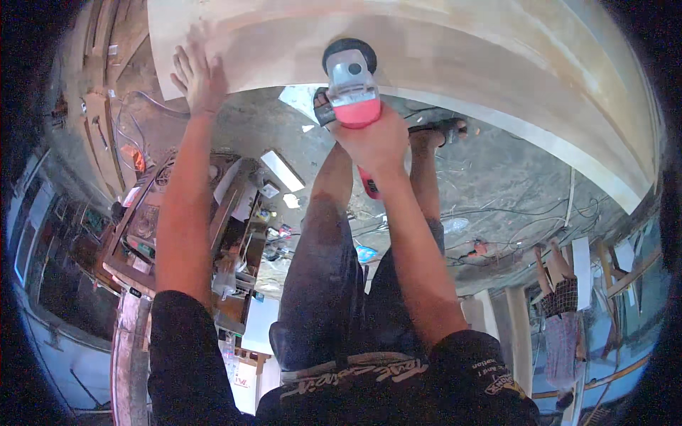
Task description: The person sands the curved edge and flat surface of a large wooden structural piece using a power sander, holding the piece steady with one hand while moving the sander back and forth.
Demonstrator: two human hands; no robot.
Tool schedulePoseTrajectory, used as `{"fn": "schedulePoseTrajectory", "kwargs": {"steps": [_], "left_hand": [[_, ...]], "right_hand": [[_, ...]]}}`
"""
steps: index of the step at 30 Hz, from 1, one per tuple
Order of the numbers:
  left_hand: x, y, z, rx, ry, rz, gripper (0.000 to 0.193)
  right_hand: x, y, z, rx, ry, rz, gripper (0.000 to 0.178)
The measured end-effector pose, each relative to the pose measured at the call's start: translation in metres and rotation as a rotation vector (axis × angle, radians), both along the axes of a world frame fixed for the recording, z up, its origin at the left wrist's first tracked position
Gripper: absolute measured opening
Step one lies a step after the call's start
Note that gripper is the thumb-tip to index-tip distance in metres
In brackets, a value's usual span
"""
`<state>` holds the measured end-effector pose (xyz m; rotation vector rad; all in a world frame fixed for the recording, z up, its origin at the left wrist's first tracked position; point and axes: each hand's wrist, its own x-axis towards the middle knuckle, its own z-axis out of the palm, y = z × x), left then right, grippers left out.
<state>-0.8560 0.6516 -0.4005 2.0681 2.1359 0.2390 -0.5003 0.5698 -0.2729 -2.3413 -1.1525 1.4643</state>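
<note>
A pale wooden panel (469, 50) with a curved near edge stretches across the far side. My right hand (378, 142) is wrapped round the body of a red and silver angle grinder (354, 82). The grinder's round black disc lies over the panel close to its near edge; whether it touches the wood I cannot tell. At the panel's left end, my left hand (202, 79) has its fingers spread, slightly smeared by motion. It rests on or just over the surface, with nothing in it.
Thin cables (497, 211) run over the littered concrete floor (490, 170) around my feet. A cluttered wooden bench (234, 248) stands to the left, near a white board (282, 170). Long planks (99, 135) line the far left. Another person (561, 312) is at the lower right.
</note>
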Motion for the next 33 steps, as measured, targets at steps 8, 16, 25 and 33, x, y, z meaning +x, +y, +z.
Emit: {"fn": "schedulePoseTrajectory", "kwargs": {"steps": [8, 16, 25, 33], "left_hand": [[-0.072, -0.030, 0.018, 0.065, -0.125, 0.274, 0.067], [-0.075, -0.072, 0.033, 0.125, -0.907, 0.560, 0.053], [0.148, -0.140, 0.123, -0.372, -1.522, 1.155, 0.084], [0.183, -0.148, 0.110, -0.443, -1.636, 1.026, 0.072]], "right_hand": [[-0.083, 0.033, -0.006, -0.031, -0.001, 0.136, 0.049], [-0.172, 0.036, 0.012, -0.094, 0.158, 0.248, 0.050], [-0.141, 0.028, 0.025, -0.153, 0.047, 0.049, 0.053], [-0.106, 0.002, 0.004, -0.061, 0.072, -0.088, 0.055]]}}
